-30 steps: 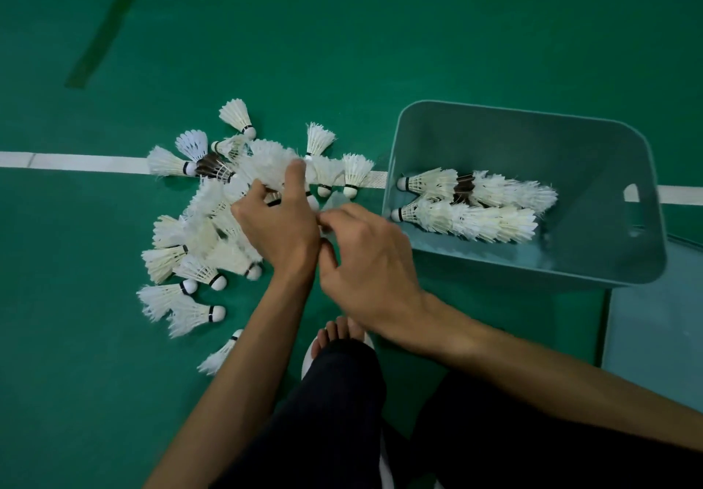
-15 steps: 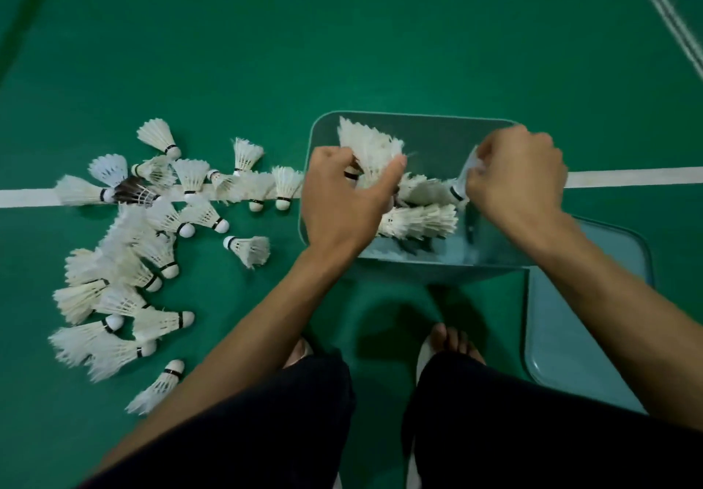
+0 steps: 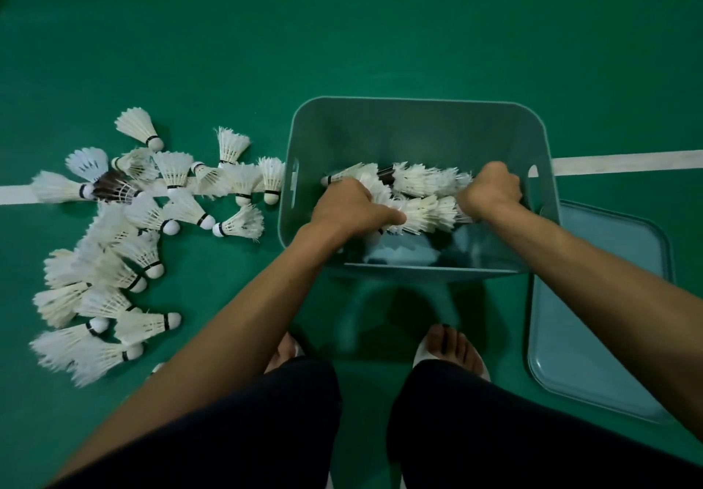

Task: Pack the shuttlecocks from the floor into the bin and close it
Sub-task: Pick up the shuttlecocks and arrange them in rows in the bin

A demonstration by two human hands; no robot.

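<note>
A teal plastic bin (image 3: 418, 123) stands open on the green floor. Inside lie rows of nested white shuttlecocks (image 3: 422, 184). My left hand (image 3: 348, 210) is down in the bin at the left end of the front row (image 3: 426, 212), fingers curled around it. My right hand (image 3: 490, 193) is closed on the right end of the same row. A pile of several loose white shuttlecocks (image 3: 125, 229) lies on the floor left of the bin. The bin's lid (image 3: 593, 313) lies flat on the floor at the right.
A white court line (image 3: 627, 159) runs across the floor behind the bin and under the pile. My two feet in sandals (image 3: 452, 351) stand just in front of the bin, with dark trouser legs below.
Both hands left the floor pile with a stack of shuttlecocks, carried it right over the bin, and now sit lower inside the bin among the rows.
</note>
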